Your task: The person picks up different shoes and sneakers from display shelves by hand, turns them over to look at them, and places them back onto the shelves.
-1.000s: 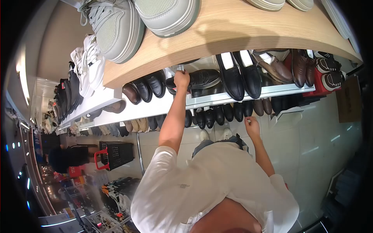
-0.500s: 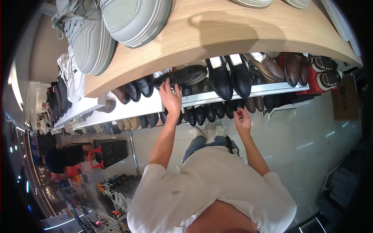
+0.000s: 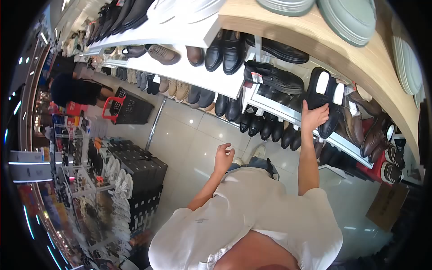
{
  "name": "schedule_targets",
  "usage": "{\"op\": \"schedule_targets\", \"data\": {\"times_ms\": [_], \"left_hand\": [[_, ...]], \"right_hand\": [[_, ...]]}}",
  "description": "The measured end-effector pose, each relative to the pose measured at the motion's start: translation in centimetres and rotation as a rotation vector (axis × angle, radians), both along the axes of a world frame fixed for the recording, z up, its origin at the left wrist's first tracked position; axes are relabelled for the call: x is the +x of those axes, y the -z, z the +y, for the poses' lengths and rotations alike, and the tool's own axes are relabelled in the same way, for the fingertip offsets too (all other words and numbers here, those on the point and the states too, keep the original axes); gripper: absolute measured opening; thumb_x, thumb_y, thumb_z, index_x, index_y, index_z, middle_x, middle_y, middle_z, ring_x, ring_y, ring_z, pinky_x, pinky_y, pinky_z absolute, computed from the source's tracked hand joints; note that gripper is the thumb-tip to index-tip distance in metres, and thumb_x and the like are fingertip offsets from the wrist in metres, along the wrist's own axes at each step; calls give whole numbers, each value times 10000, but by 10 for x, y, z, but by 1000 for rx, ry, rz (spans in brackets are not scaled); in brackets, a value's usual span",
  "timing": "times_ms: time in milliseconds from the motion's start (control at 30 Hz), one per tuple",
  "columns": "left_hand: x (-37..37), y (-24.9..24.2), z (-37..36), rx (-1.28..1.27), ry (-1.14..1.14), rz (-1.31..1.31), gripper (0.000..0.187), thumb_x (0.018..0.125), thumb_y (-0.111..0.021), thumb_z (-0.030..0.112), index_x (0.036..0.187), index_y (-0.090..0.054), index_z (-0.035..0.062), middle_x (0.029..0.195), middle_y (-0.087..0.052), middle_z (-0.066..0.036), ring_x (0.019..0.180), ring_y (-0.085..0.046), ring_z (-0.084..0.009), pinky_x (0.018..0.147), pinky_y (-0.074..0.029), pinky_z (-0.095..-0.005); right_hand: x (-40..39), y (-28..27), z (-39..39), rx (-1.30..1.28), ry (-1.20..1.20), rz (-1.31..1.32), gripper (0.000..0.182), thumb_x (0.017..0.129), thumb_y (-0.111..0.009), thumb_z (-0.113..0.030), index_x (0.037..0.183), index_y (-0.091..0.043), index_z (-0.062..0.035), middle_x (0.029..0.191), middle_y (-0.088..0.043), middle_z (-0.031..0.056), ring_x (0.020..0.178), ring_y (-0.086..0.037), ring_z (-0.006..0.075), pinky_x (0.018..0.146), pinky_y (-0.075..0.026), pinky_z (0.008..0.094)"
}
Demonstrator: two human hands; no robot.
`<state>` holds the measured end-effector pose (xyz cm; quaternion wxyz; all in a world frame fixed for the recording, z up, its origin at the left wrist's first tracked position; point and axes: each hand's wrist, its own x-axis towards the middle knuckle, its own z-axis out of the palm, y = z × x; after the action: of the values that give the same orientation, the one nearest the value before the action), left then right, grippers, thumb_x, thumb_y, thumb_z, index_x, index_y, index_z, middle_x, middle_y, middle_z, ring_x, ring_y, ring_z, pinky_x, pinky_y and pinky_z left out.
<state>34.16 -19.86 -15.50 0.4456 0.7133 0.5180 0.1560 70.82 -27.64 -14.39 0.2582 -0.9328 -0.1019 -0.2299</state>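
Note:
My right hand [image 3: 315, 115] is up at the shelf, its thumb and fingers closed round the toe of a black loafer [image 3: 317, 87]. The matching black loafer [image 3: 331, 120] stands right beside it, and both have white paper inside. Left of them a black shoe [image 3: 276, 78] with a price tag lies lengthwise on the shelf, touched by neither hand. Lower down, in front of my body, my left hand [image 3: 223, 158] hangs in the air with loosely curled fingers and nothing visible in it.
A wooden upper shelf [image 3: 288, 27] with pale green shoes overhangs the loafers. More black shoes [image 3: 265, 127] line a lower level. Standing on the floor are a black shopping basket [image 3: 132, 108] with a red handle, near another person [image 3: 76, 90], and a cardboard box [image 3: 388, 200].
The view has swung, shifting the shelves across it. My left hand has left the black shoe and dropped toward my body. My right hand has risen and taken hold of a loafer.

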Motion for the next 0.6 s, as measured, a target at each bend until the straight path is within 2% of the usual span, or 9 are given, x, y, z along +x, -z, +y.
{"op": "schedule_targets", "data": {"times_ms": [167,300,367,433,500,567,600], "left_hand": [[-34,-10,7,-68,-70,-56,325,872,-643,154,1146,-620,-18,1159,-589,-188,895,-681,-268,774,-550,-363],[-68,-2,19,-62,-99,-115,329,876,-647,163,1147,-618,-22,1168,-599,-187,907,-679,-269,784,-543,-356],[-84,7,19,-125,-130,-179,331,882,-654,181,1144,-621,-19,1164,-614,-179,909,-672,-250,789,-536,-342],[-94,3,18,-200,-129,-221,348,890,-659,196,1157,-614,-22,1153,-622,-168,919,-665,-241,790,-536,-343],[-92,-2,23,-290,-89,-260,365,898,-665,211,1170,-607,-26,1143,-630,-158,928,-657,-232,791,-536,-345],[-88,-7,22,-529,-100,-423,452,917,-671,261,1239,-557,-34,1196,-605,-157,991,-628,-223,828,-526,-352],[-81,-16,23,-576,-38,-405,452,917,-671,261,1239,-557,-34,1196,-605,-157,991,-628,-223,828,-526,-352]], "right_hand": [[13,3,7,-100,134,180,995,639,-845,-489,1331,-396,66,1259,-512,228,1161,-482,406,970,-391,503],[21,-4,5,2,60,239,940,640,-841,-459,1295,-438,82,1243,-542,257,1204,-492,437,999,-398,559],[17,-15,0,19,28,158,944,630,-848,-471,1264,-451,105,1231,-549,267,1202,-493,447,985,-405,574],[-1,-37,0,87,44,180,938,620,-852,-459,1257,-440,92,1240,-537,258,1190,-495,437,983,-410,561],[-27,-56,-4,179,68,197,935,604,-863,-471,1163,-469,168,1108,-586,320,1064,-569,456,957,-447,481],[-75,-80,-7,574,-85,317,904,620,-859,-463,1074,-468,214,1074,-591,344,1004,-604,413,918,-463,419],[-95,-81,-13,561,-116,435,885,633,-856,-453,1100,-461,186,1073,-592,335,1015,-607,386,916,-465,408]]}}
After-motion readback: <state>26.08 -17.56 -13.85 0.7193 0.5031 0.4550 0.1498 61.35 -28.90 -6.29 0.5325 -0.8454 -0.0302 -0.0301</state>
